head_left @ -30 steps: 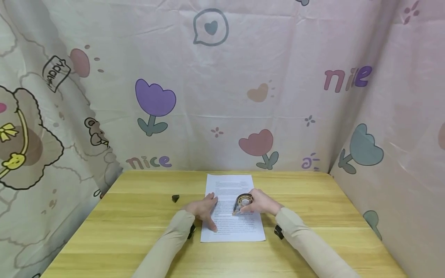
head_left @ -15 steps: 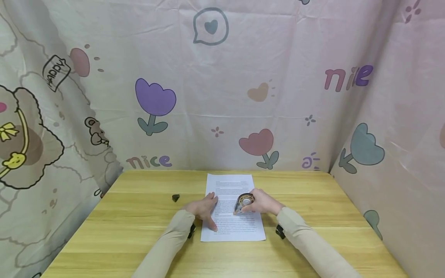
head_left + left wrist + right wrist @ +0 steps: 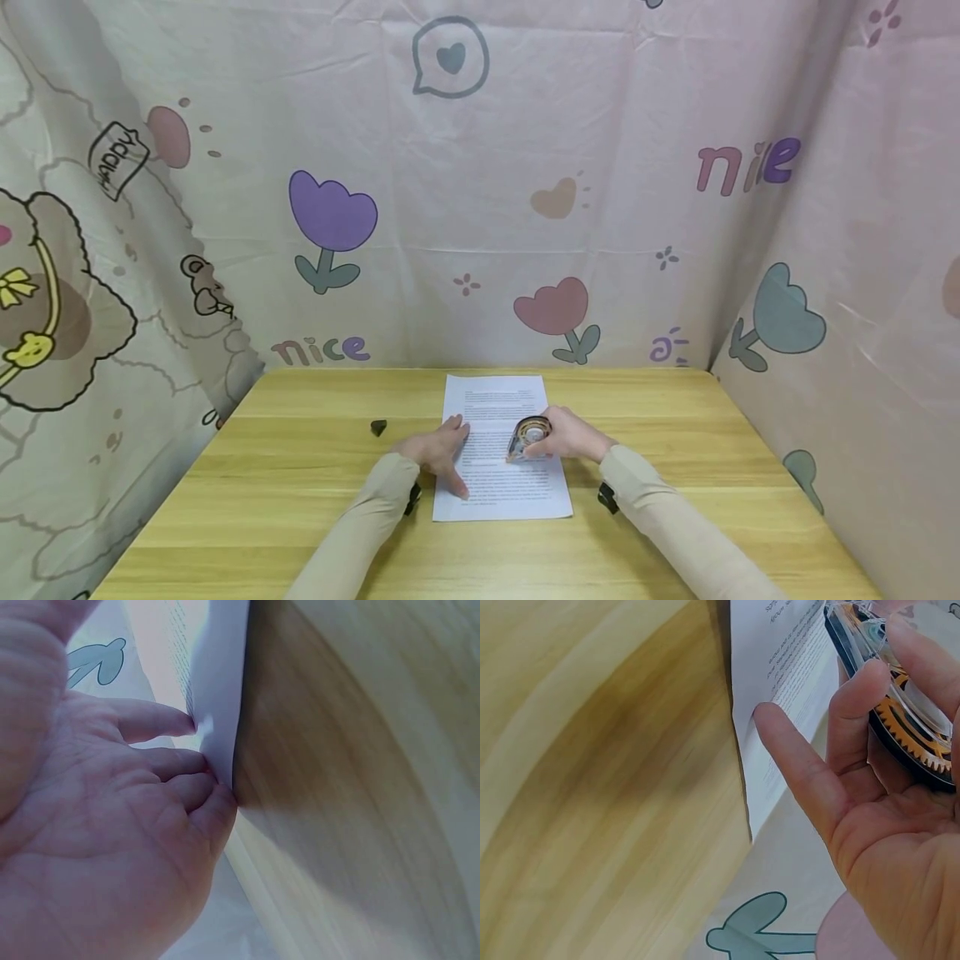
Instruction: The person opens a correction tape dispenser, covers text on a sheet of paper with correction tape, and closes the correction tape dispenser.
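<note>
A printed sheet of paper [image 3: 493,493] lies on the wooden table, its long side pointing away from me. My left hand [image 3: 438,456] rests on its left edge with thumb and fingers spread; the left wrist view has the fingertips [image 3: 196,726] right at the paper's edge. On the right, my right hand [image 3: 573,435] grips a correction tape dispenser [image 3: 531,430] over the middle of the page, its tip down against the text. Through the clear case an orange gear [image 3: 911,733] shows in the right wrist view, where one finger stretches out onto the sheet.
A small black cap-like piece [image 3: 378,427] lies on the wooden table [image 3: 300,500], left of the paper. A printed curtain [image 3: 450,208] hangs behind the table and along both sides. Dark wrist devices [image 3: 607,497] sit under the sleeves.
The right hand and the correction tape have shifted slightly to the right across the page. My left hand stays where it was on the paper.
</note>
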### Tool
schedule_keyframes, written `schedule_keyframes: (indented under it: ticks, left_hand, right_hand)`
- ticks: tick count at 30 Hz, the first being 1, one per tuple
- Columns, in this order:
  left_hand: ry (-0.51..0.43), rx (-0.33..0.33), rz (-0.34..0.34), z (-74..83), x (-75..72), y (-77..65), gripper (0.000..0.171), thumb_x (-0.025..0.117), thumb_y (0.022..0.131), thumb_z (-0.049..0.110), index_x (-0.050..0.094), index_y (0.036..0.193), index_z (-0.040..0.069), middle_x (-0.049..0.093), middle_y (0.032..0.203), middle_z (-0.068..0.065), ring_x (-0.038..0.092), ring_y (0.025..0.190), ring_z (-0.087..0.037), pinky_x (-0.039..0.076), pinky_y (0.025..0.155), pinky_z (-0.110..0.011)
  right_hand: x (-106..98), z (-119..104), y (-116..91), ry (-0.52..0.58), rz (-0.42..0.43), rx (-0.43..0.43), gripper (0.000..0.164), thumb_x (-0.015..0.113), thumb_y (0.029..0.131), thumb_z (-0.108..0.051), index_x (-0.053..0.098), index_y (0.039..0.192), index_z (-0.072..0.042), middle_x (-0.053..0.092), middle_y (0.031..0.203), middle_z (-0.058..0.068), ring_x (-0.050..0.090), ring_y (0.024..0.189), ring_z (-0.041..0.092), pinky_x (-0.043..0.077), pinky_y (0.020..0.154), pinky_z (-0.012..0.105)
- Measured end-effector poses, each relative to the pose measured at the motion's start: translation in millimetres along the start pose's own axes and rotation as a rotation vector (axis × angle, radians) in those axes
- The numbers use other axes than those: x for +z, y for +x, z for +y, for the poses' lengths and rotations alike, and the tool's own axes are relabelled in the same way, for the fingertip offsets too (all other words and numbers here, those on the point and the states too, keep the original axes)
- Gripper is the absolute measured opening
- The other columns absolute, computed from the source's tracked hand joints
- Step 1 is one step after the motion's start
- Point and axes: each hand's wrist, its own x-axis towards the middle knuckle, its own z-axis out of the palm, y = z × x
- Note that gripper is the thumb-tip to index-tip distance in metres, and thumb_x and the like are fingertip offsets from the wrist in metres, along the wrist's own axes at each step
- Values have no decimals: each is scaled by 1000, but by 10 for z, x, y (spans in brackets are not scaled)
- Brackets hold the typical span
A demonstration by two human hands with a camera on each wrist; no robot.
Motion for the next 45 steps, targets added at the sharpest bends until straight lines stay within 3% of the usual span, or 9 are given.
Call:
schedule_keyframes:
  ticks: [9,18,45]
  left_hand:
    - [-4,20,5,-7,5,-16,121,92,63,34,20,154,-2,6,163,-22,7,153,-33,11,125,-44]
    - [-5,13,7,-19,7,-2,122,92,63,35,21,154,-2,6,163,-22,7,153,-33,11,125,-45]
    - [5,18,3,-49,13,16,123,91,63,38,20,155,0,5,164,-21,6,153,-32,11,125,-44]
  right_hand:
    - [-29,48,-27,-8,14,7,23,85,75,-22,70,85,-9,69,73,-2,56,58,11,48,51,26]
    - [-48,85,-43,-28,45,18,31,86,73,-21,66,88,-4,69,78,0,57,66,12,49,59,26]
    - [-103,114,-72,23,16,12,25,85,75,-18,68,87,-4,69,74,2,63,60,19,53,54,29]
